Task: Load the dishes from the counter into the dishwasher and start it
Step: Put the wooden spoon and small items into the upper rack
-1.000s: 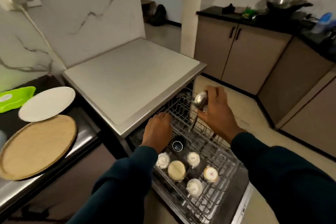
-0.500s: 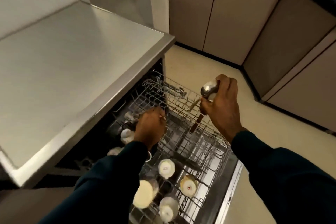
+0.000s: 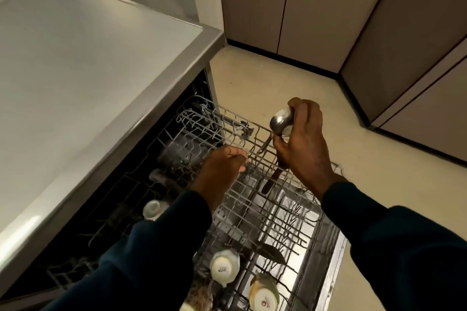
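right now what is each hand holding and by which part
The right hand grips a steel ladle by its bowl end, handle pointing down into the dishwasher rack. Whether the left hand holds anything cannot be told.

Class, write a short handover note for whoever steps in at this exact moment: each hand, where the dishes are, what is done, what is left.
Right hand grips a steel ladle by its bowl, handle pointing down into the pulled-out rack.
Left hand reaches over the rack with curled fingers; whether it holds anything is unclear.
Done: several cups sit upside down in the rack.
Left: seat the ladle, push the rack in, shut the door, start the dishwasher.
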